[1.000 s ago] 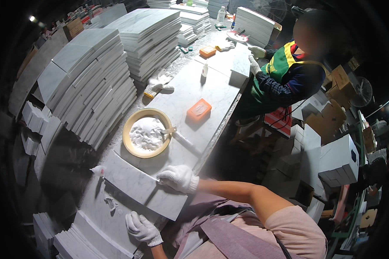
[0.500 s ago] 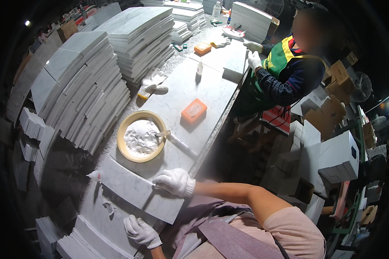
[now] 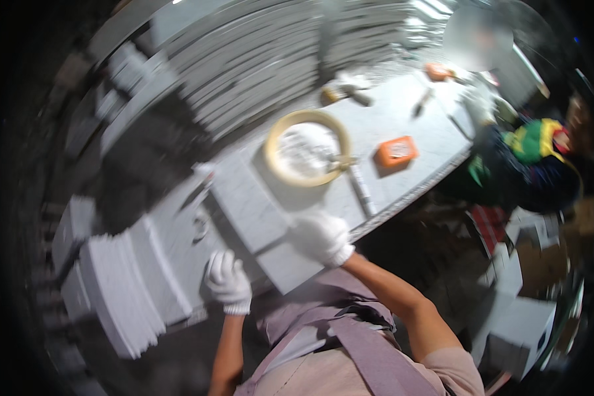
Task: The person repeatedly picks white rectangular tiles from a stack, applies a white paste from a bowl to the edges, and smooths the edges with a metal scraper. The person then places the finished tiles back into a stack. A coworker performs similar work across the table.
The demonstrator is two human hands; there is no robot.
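In a white knit glove, my right hand (image 3: 320,236) rests over the near part of a pale marble tile (image 3: 247,204); motion blur hides its fingers. A dark line crosses the tile just left of this hand. My left hand (image 3: 228,280), also gloved, hovers beside the tile near the table's front edge, fingers loosely curled and apart, holding nothing. Beyond the tile stands a yellow bowl (image 3: 274,168) of white paste. A spatula-like tool (image 3: 360,188) leans on the bowl's right side, its pale handle on the table. Right of it sits an orange box (image 3: 397,152).
Several thin tiles (image 3: 122,290) stand stacked at the table's left end. A small bottle (image 3: 204,173) and a crumpled white scrap (image 3: 201,224) lie left of the tile. Tall slab stacks (image 3: 244,72) line the far side. A co-worker (image 3: 528,158) stands at the right; cartons (image 3: 521,323) lie below.
The view has swung, shifting the bowl, box and co-worker rightward in the picture. My right hand is now blurred over the tile. My left hand stays near the front edge.
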